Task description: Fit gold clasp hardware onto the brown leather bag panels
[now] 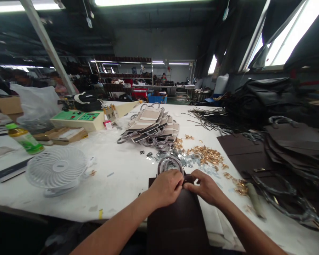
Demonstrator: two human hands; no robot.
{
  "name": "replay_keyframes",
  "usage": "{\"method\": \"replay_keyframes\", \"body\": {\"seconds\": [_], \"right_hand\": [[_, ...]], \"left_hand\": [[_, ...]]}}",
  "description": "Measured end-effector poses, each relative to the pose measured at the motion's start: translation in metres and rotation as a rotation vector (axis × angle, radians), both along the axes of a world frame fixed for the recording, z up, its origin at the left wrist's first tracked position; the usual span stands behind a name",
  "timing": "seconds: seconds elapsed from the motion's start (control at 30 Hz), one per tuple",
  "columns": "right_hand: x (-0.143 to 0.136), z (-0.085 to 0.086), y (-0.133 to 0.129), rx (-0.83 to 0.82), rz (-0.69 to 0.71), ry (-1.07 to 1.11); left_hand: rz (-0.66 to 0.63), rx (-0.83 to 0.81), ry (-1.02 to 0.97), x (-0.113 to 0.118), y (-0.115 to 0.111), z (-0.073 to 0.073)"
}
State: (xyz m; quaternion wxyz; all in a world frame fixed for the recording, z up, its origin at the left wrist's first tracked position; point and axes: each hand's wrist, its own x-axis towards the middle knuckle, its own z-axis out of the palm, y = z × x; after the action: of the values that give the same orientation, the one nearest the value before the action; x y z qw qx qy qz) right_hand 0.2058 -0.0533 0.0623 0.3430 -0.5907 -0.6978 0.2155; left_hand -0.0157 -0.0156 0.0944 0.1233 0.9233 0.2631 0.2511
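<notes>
A dark brown leather panel (177,226) lies over the table's front edge, with a plastic-wrapped loop handle (171,159) at its top end. My left hand (168,187) is closed over the base of the handle, its fingers curled. On the right side of the same handle, my right hand (205,187) pinches the dark strap end between thumb and fingers. The two hands nearly touch. Beyond them lie gold metal fittings (207,155) and small silver plates (184,159).
Beige-and-black handled pieces (149,124) are heaped mid-table. A white fan (59,168), a bottle (25,139) and a green-topped machine (78,118) stand left. Brown panels (295,141) and an olive cylinder (255,200) lie right. People sit in the background.
</notes>
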Motion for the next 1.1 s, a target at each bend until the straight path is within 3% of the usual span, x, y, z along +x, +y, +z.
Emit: {"method": "replay_keyframes", "body": {"seconds": [0.13,0.23,0.3,0.4,0.5,0.6,0.67,0.77,0.9,1.03,1.1], "right_hand": [[0.001,-0.015,0.008,-0.129,-0.093,-0.083],[0.01,-0.018,0.019,-0.21,-0.072,-0.129],[0.019,-0.015,0.034,-0.203,-0.091,-0.136],[0.034,-0.01,0.072,-0.118,-0.23,-0.181],[0.044,-0.015,0.118,-0.09,-0.328,-0.252],[0.045,-0.03,0.154,-0.099,-0.367,-0.283],[0.041,-0.04,0.17,-0.105,-0.379,-0.288],[0.036,-0.043,0.179,-0.101,-0.381,-0.268],[0.03,-0.021,0.152,-0.054,-0.333,-0.178],[0.005,0.009,0.067,-0.094,-0.229,0.108],[-0.016,0.017,0.018,-0.16,-0.147,0.312]], "left_hand": [[0.175,0.177,-0.125,-0.018,-0.012,-0.027],[0.351,0.17,-0.215,-0.033,-0.019,-0.057],[0.386,0.161,-0.212,-0.039,-0.02,-0.072],[0.412,0.259,-0.24,-0.041,-0.022,-0.084],[0.331,0.365,-0.301,-0.032,-0.023,-0.089],[0.186,0.418,-0.386,-0.016,-0.024,-0.104],[0.144,0.462,-0.445,-0.007,-0.025,-0.118],[0.069,0.364,-0.364,-0.004,-0.026,-0.129],[-0.009,-0.018,-0.279,-0.015,-0.03,-0.113],[0.218,-0.635,-0.444,-0.02,-0.038,-0.077],[0.216,-0.88,-0.581,-0.019,-0.041,-0.064]]}}
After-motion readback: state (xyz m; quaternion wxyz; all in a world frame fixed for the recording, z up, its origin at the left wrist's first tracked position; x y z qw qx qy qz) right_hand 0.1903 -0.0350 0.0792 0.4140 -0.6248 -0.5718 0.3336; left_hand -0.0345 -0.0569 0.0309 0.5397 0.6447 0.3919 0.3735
